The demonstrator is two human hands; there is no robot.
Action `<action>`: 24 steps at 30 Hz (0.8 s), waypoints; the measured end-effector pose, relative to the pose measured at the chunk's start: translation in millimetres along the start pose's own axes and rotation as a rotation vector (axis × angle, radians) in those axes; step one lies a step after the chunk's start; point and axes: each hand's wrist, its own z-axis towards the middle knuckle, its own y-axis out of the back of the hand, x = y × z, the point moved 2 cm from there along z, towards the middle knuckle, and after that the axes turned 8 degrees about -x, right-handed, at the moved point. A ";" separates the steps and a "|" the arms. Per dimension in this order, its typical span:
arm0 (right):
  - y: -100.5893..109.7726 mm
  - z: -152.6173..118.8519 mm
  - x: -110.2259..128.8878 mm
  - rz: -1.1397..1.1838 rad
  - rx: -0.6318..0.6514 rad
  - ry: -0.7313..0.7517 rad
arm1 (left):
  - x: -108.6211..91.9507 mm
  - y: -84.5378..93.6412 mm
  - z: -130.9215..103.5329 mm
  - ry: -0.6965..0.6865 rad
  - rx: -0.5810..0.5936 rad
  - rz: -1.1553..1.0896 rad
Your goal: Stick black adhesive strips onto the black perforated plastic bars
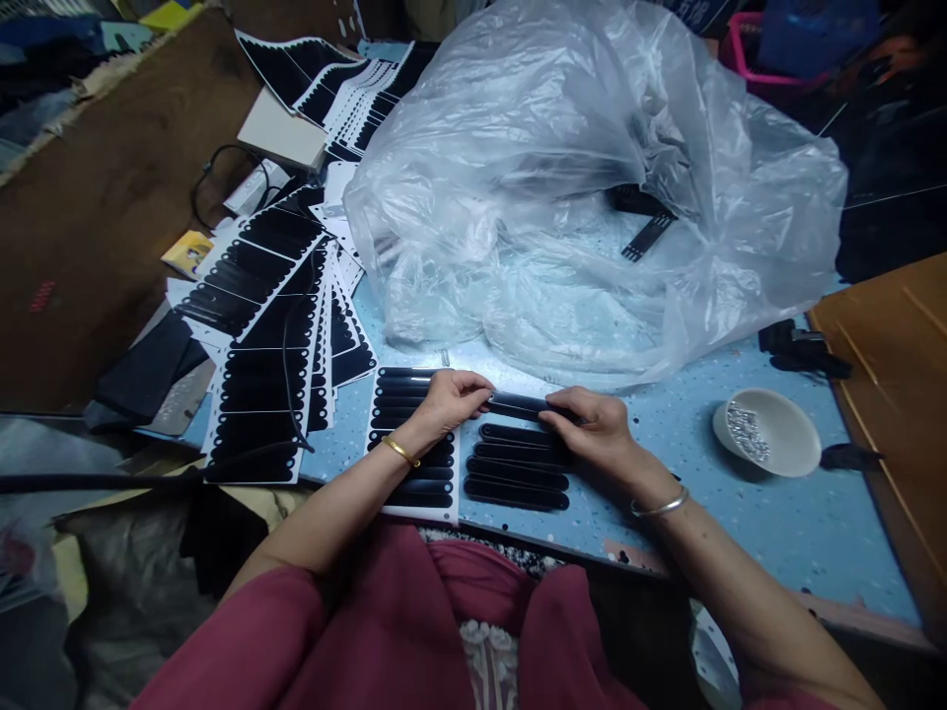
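At the left of the frame, a cable [110,482] runs in from the edge and over a pile [267,419] of sheets; a tug on it could drag those sheets out of line. Just left of centre, a sheet [412,513] of black strips lies by the near edge of the counter [670,419] with the left forearm across it, so a dropped wrist could shove it askew. In the middle, the likeliest trouble is a slip: the held strip [522,405] is gripped only at its ends, and if either pinch slackened it could twist or fall onto the loose strips [518,475] just below. The bag [510,128], bulging across the upper middle, could slump toward the work if nudged. At the right, a careless sweep of the forearm could tip the bowl [797,439] and scatter its small metal bits [746,432].

As for the grip, the left hand [445,402] has thumb and fingers pinched together at the strip's left end, where a pale spot shows, too small to identify. The strip spans the gap between the hands, lying roughly level. The right hand [598,430] grips the right end, thumb below and fingers above.
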 end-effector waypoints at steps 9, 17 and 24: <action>0.1 -4.4 -10.9 0.182 -0.009 -0.157 | -1.6 -4.3 -0.5 -0.016 -0.063 -0.011; -2.2 -10.4 -14.7 0.261 -0.055 -0.215 | -2.3 -3.9 0.4 -0.024 -0.060 -0.033; -0.6 -12.0 -17.5 0.278 -0.037 -0.258 | -0.7 -3.1 1.4 -0.028 -0.041 -0.042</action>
